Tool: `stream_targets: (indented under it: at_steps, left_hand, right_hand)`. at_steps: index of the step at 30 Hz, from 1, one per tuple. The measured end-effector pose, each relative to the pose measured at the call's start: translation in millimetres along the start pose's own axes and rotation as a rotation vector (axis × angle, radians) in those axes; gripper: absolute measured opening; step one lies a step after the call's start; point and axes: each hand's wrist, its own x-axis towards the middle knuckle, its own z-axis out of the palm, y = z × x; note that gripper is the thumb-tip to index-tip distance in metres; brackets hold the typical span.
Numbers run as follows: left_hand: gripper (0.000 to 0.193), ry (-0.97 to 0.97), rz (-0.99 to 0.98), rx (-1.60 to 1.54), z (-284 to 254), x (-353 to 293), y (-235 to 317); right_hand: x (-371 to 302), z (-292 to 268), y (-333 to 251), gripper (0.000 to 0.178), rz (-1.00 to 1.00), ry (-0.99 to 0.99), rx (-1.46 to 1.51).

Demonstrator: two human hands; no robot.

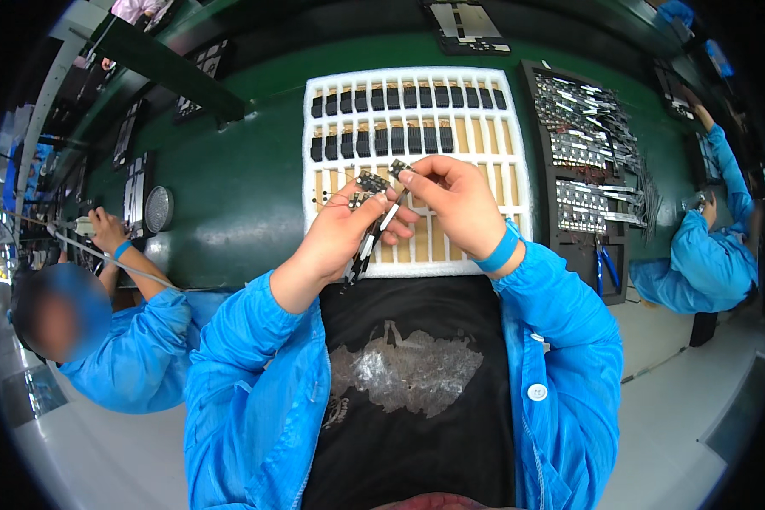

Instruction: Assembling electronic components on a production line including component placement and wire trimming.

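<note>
Several small black circuit boards (371, 181) with white and black ribbon tails are gripped in my left hand (336, 231), their tails hanging down toward my lap. Between the thumb and fingers of my right hand (455, 200) is another small circuit board (399, 167), close beside those in the left. Both hands are over the near half of a white foam tray (518, 183) divided into narrow slots. Black parts (396, 138) stand in the slots of its two far rows, and brown slot bottoms show elsewhere. My hands hide part of the nearer rows.
Right of the foam tray, a dark tray (540, 183) holds piles of circuit boards (574, 123) with ribbon tails, plus blue-handled pliers (608, 265). A round dish (159, 209) sits on the green table (263, 195). People in blue work at both sides; a post (166, 64) rises far left.
</note>
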Motion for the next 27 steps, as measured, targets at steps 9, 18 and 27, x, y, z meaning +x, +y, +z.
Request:
stream_targets:
  at_steps: [9,18,27]
  left_hand:
    - [0.022,0.007,0.205,-0.171,-8.1,3.1,-25.7]
    - [0.02,0.138,0.116,-0.258,-21.2,13.6,-26.1]
    - [0.017,0.176,0.154,-0.325,-21.5,2.4,-48.3]
  right_hand:
    - [-5.9,14.6,-17.7,0.009,0.126,-0.111,0.09]
    - [32.5,-51.7,-10.2,0.02,-0.287,0.233,-0.985]
    - [49.3,-53.2,3.1,0.028,-0.069,0.203,-1.185]
